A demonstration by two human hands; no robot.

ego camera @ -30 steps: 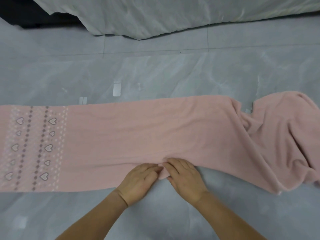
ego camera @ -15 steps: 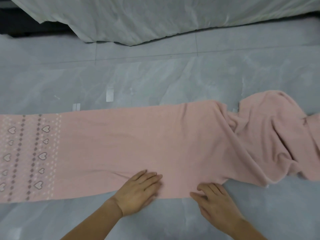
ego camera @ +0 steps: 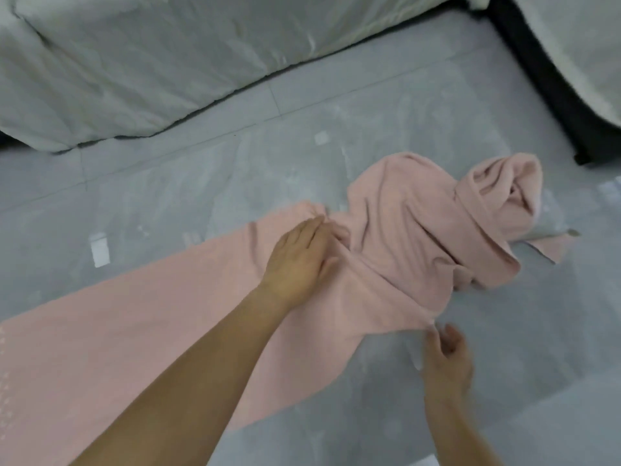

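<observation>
Head view: pink towel (ego camera: 168, 314) lies flat lower left, bunched at right; left hand (ego camera: 299, 260) presses open-palmed, right hand (ego camera: 445, 356) hold unclear.

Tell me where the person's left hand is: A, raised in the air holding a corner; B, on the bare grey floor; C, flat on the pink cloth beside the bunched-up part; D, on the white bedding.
C: the left hand lies palm down, fingers straight, on the pink cloth, right next to where it bunches up.
</observation>
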